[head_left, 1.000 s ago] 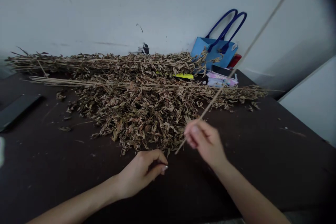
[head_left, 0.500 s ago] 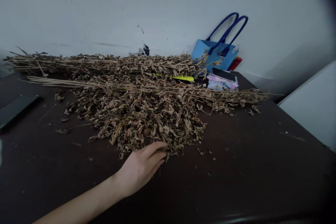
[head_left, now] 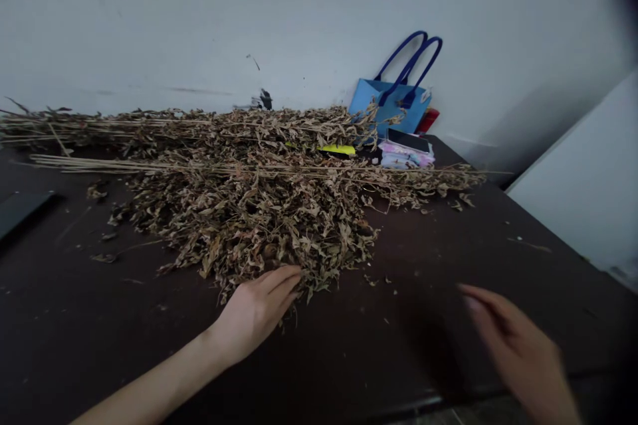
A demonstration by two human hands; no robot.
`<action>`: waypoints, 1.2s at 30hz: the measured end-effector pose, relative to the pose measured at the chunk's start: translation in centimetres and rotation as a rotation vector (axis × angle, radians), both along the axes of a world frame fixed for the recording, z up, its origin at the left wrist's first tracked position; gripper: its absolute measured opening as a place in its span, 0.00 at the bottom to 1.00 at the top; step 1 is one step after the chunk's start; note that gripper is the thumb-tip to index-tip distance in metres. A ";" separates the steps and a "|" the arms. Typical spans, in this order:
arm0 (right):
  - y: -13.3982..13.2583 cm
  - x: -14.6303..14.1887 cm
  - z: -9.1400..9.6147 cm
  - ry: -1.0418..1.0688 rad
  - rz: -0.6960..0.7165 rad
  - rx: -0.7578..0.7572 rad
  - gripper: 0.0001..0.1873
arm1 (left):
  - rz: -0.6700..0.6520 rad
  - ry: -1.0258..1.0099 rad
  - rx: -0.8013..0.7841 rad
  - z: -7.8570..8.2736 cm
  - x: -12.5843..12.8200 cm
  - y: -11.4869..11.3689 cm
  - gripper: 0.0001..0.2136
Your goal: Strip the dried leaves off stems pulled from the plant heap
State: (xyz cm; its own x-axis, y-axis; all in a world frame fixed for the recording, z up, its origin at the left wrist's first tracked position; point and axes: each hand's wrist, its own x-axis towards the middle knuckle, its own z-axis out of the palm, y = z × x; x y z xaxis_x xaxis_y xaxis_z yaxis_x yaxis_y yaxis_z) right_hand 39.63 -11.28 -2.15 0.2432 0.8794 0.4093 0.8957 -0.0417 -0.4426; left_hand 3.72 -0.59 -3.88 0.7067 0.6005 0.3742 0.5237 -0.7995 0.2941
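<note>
My left hand (head_left: pixel 259 309) is at the front edge of a loose pile of dried leaves (head_left: pixel 279 219). Its fingers are pinched together at some leaves there, and the fingertips are partly hidden among them. To the right, over the dark table (head_left: pixel 399 352), my right hand (head_left: pixel 523 352) is blurred by motion. Its thumb and forefinger point toward the pile with their tips close together, and nothing shows between them. Behind the pile lie dried plant stalks (head_left: pixel 100 164) with leafy ends stretching to the right.
Another long bundle of dried stalks (head_left: pixel 189 123) runs along the wall. At the back right stand a blue bag (head_left: pixel 366 96) and a phone (head_left: pixel 409 140) on a pastel pack (head_left: pixel 406 156). A yellow item (head_left: pixel 339 149) pokes out between stalks. A dark flat object (head_left: pixel 22 212) lies at left.
My right hand has come into view at the lower right. My left hand stays at the pile's front edge. The whole view has shifted slightly, so things appear further left.
</note>
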 end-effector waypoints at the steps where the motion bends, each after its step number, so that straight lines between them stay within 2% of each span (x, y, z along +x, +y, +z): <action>1: 1.2 -1.7 0.0 -0.022 0.126 -0.064 0.10 | 0.008 -0.019 -0.012 0.0 -0.2 0.0 0.13; 4: 5.8 -7.6 -0.3 -0.093 0.453 -0.116 0.12 | 0.031 -0.074 -0.054 -0.1 -0.7 0.0 0.14; 7: 9.5 -11.9 -0.6 -0.301 0.601 -0.169 0.13 | 0.046 -0.125 -0.084 0.2 -1.0 0.0 0.13; 10: 11.2 -13.5 -0.2 -0.339 0.682 -0.201 0.10 | 0.100 -0.182 -0.103 0.8 -1.1 0.0 0.14; 14: 12.6 -13.6 1.9 -0.072 0.709 -0.133 0.08 | 0.254 -0.348 -0.138 1.9 -1.2 0.0 0.17; 17: 13.8 -13.9 3.5 0.150 0.764 -0.150 0.08 | 0.283 -0.502 -0.230 2.5 -1.2 0.0 0.16; 19: 14.3 -14.2 3.8 0.291 0.781 -0.203 0.07 | 0.294 -0.565 -0.324 2.6 -1.2 0.1 0.14; 26: 13.9 -14.3 1.5 0.833 0.664 -0.329 0.12 | 0.309 -0.616 -0.568 2.2 -1.2 0.5 0.10; 31: 13.7 -13.9 1.4 1.040 0.562 -0.239 0.11 | 0.268 -0.585 -0.615 1.9 -1.2 0.6 0.10; 36: 13.7 -14.0 1.6 1.180 0.570 -0.187 0.09 | 0.259 -0.550 -0.651 1.9 -1.2 0.7 0.10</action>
State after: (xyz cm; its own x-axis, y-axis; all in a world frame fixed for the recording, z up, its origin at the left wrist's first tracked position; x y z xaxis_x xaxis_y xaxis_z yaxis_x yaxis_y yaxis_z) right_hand 25.59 2.45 -0.51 -0.0529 0.9961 0.0708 -0.1084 0.0647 -0.9920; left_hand 2.55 0.11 -2.01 0.3398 0.9286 0.1490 0.3153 -0.2617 0.9122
